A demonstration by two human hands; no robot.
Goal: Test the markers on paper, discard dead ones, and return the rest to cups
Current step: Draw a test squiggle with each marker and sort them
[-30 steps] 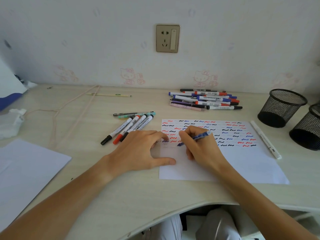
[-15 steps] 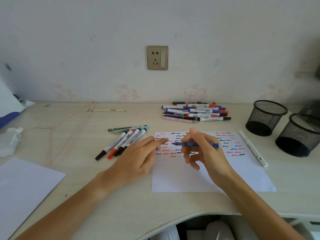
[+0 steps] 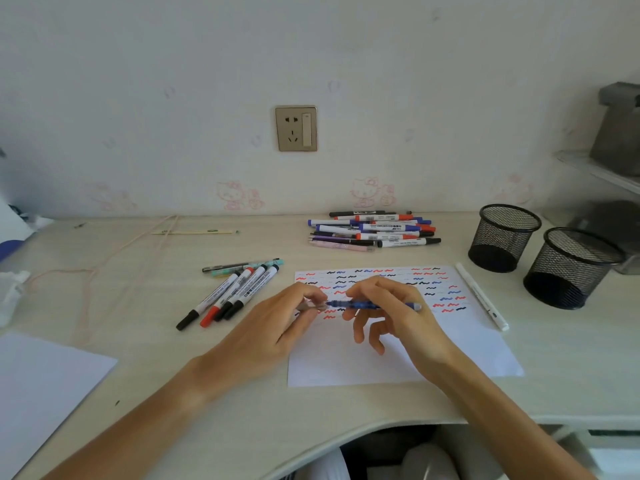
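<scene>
Pale wood-grain worktop (image 3: 145, 341) with a curved front edge, against a whitish wall with faint pink cartoon-cat prints and a gold-framed socket (image 3: 296, 128). White test sheet (image 3: 398, 358) lies flat mid-worktop, top half covered in short red, blue and black squiggles. Right hand (image 3: 391, 313) pinches a blue pen (image 3: 360, 304) held level just above the sheet; left hand (image 3: 277, 327) pinches a small clear cap (image 3: 311, 307) at the pen's tip end — blurred, can't tell if it's seated on the tip. Heap of capped markers (image 3: 374, 230) near the wall; smaller fanned group of markers (image 3: 235, 292) left of the sheet. One white marker (image 3: 481, 295) lies along the sheet's right edge. Two black wire-mesh cups (image 3: 502, 237), round, standing at right, touching or nearly so. Second sheet (image 3: 41, 382) cut off at lower left; crumpled white something at the left edge, unclear. Grey box on a shelf top right, cropped.
</scene>
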